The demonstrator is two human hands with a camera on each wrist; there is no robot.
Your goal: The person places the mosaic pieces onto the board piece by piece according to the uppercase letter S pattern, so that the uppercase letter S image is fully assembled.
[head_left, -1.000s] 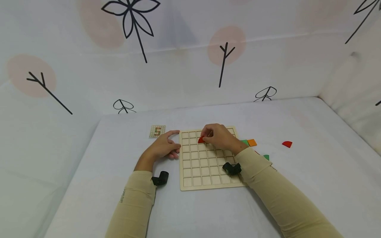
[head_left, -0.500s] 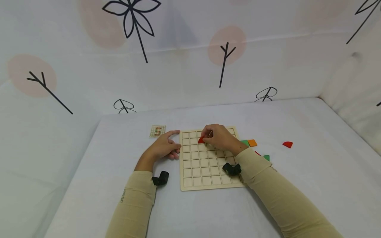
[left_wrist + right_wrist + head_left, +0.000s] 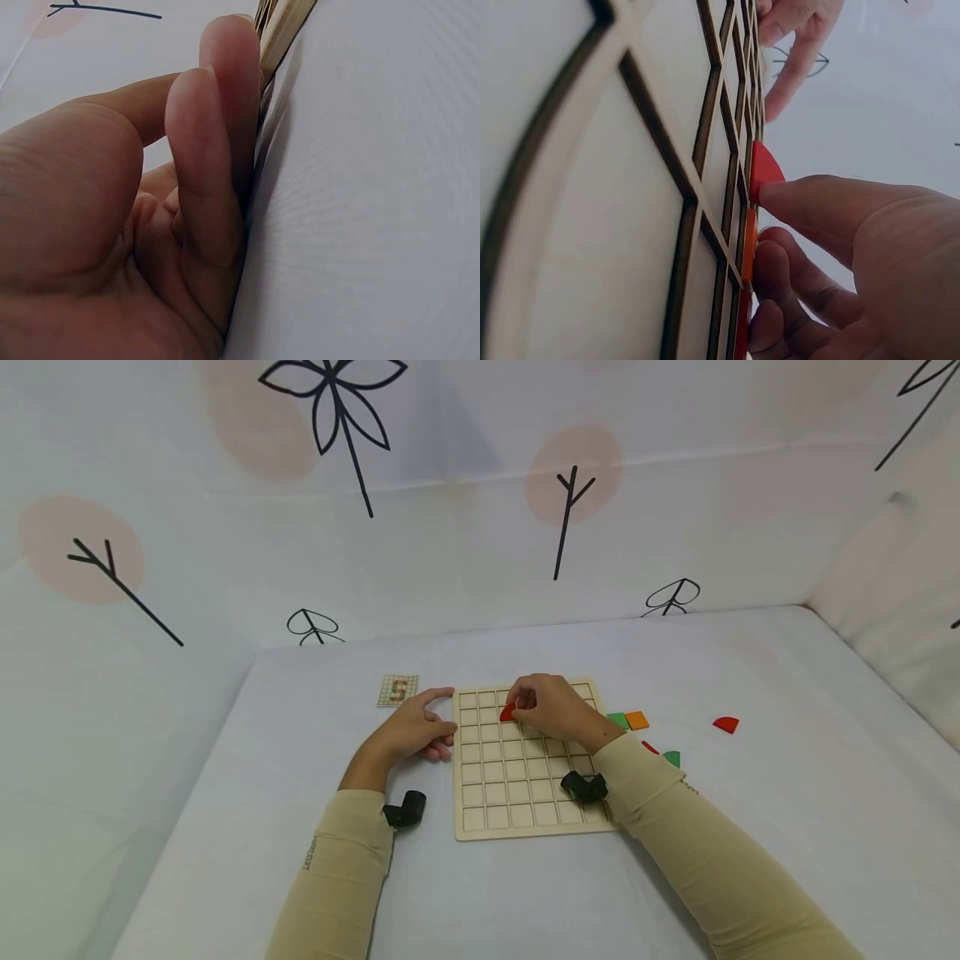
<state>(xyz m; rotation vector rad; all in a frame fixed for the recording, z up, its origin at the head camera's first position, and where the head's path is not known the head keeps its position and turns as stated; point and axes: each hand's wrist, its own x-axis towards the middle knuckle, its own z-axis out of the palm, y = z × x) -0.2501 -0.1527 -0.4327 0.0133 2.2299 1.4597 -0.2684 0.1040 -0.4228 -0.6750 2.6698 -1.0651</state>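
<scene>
A light wooden board with a square grid (image 3: 495,793) lies flat on the table. My right hand (image 3: 551,706) is over its upper part, thumb and fingertips pinching a red quarter-circle tile (image 3: 507,714) at a cell. The right wrist view shows my thumb tip against that tile (image 3: 763,169), which stands slightly proud of the board. Beside it, under my curled fingers, sit an orange tile (image 3: 749,247) and another red tile (image 3: 742,322); the head view hides both behind the hand. My left hand (image 3: 408,728) touches the board's left edge with extended index finger and thumb.
A small pattern card (image 3: 397,691) lies left of the board. Right of it are a green tile (image 3: 618,720), an orange square (image 3: 637,720), a partly covered red tile (image 3: 650,747) and a green quarter-circle (image 3: 672,758). Another red quarter-circle (image 3: 725,724) lies farther right.
</scene>
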